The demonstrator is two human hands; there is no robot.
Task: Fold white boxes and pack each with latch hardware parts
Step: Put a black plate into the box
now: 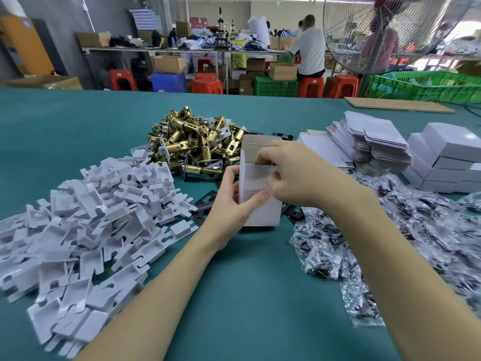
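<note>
At mid-bench the left hand (pixel 229 201) grips an upright white box (pixel 260 194) while the right hand (pixel 289 173) pinches its open top flap, finished boxes (pixel 447 157) stacked at the right edge, latches (pixel 197 142) still heaped behind.

table cover (pixel 78 121): teal green, plain
box (pixel 260 194): white outside, grey-brown card on the raised flap's inner face
pile of latches (pixel 192 142): shiny brass-gold, some silver ends
plastic inserts (pixel 86 217): white, all alike
flat plates (pixel 205 204): black
bagged parts (pixel 390 243): clear film, black pieces inside
flat box blanks (pixel 374 139): white faces, dark edge lines
folded boxes (pixel 447 157): white
stools (pixel 311 86): red-orange
crates (pixel 426 86): bright green, lattice sides
</note>
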